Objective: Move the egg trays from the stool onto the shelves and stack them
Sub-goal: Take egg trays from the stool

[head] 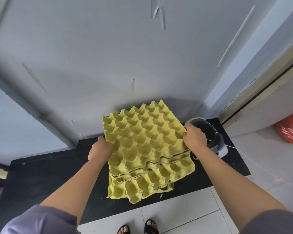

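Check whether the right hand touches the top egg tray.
Touching. The head view shows the right hand gripping the top egg tray at its right edge.

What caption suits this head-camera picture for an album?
Left hand and right hand grip opposite edges of the top yellow egg tray, more trays staggered beneath, over a black ledge.

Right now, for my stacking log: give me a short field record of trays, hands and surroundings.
top tray: yellow, held tilted over the others
left hand: grips its left edge
right hand: grips its right edge
lower trays: yellow, stacked askew on black surface
nearby: grey appliance, orange basket
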Available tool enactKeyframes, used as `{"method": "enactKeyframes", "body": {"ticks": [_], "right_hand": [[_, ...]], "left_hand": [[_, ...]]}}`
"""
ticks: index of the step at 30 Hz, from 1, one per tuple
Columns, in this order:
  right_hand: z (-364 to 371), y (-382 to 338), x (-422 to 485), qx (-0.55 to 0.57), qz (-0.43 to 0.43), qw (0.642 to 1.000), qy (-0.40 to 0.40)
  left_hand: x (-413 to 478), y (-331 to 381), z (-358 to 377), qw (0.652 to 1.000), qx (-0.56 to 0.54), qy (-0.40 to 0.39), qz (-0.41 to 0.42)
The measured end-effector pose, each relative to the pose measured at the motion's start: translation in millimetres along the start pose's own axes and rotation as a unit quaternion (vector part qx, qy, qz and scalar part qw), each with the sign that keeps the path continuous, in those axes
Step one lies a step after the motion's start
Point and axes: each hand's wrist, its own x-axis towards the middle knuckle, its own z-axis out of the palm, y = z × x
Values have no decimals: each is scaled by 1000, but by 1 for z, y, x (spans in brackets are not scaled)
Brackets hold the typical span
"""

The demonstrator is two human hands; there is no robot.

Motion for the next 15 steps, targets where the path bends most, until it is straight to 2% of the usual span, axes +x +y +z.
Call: {"method": "enactKeyframes", "body": {"ticks": [9, 15], "right_hand": [[-17, -3, -17, 123, -10, 992, 39], [-43, -16, -39, 128, -2, 989, 71]], "left_hand": [[-7, -4, -3, 993, -119, -14, 14], [-22, -8, -26, 988, -154, -10, 34]]}}
